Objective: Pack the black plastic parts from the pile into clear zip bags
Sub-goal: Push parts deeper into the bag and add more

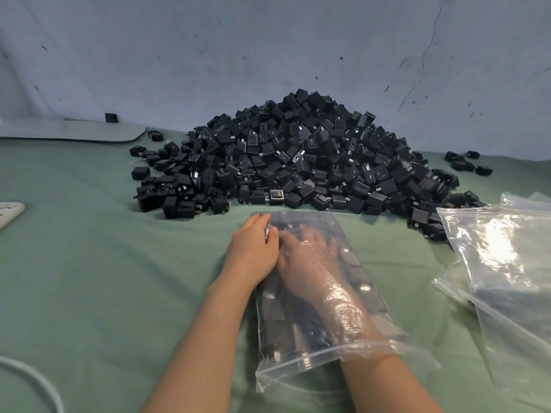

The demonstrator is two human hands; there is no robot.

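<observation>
A: Where's the active bag?
B: Clear zip bag (298,365) lies flat on the green cloth (104,278), centre, just near of the pile (298,156). Mouth faces the near side.
A: Contents?
B: Black parts (277,311) lie in a flat layer inside. Can't count them through the plastic.
A: Hands?
B: Right hand (310,248) is inside the bag, in past the wrist, fingers stretched out over the parts and clutching nothing. It's a bit blurred through the film. Left hand (253,248) is outside, fingers curled on the bag's far-left edge, gripping the plastic.
A: Pile?
B: Big heap of the black parts, far centre against the pale wall (208,55). A few strays (465,163) sit apart on the far right.
A: Anything else?
B: More clear bags (504,263) are stacked at right, overlapping, touching the pile's right edge. A white cable (38,380) runs near left, and a white object (9,213) sits at the left edge, cut off.
</observation>
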